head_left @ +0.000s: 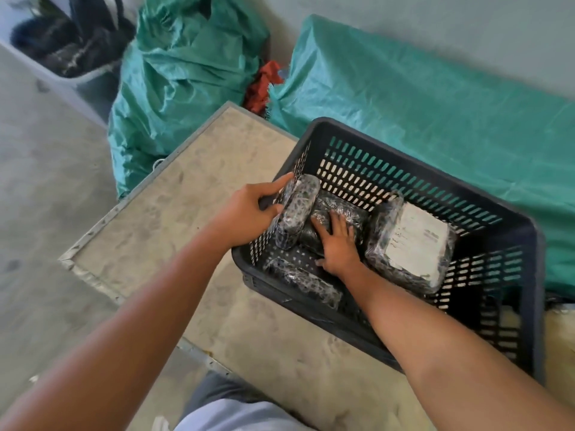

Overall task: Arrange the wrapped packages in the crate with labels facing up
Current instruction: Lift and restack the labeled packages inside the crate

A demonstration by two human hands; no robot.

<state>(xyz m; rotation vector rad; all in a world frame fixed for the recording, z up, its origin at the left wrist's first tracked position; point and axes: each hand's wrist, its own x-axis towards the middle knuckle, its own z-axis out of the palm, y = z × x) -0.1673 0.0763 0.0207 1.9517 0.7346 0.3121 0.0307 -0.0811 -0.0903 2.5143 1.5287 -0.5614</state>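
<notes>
- Left hand [249, 209] has its grip closed around a tall wrapped package [295, 209], thumb on the near side and fingers over the far top; the package stands on edge at the crate's left wall.
- Right hand [337, 244] lies flat, fingers spread, pressing on a dark wrapped package [339, 209] just right of the tall one; nothing is clasped.
- Black slotted crate [420, 135] sits on the counter [174, 219] and holds four packages.
- Labelled package [413, 244] lies at the right, white label up, text too blurred to read.
- Small package [305, 283] lies at the near wall, label not visible.
- The crate's near right corner is in shadow.
</notes>
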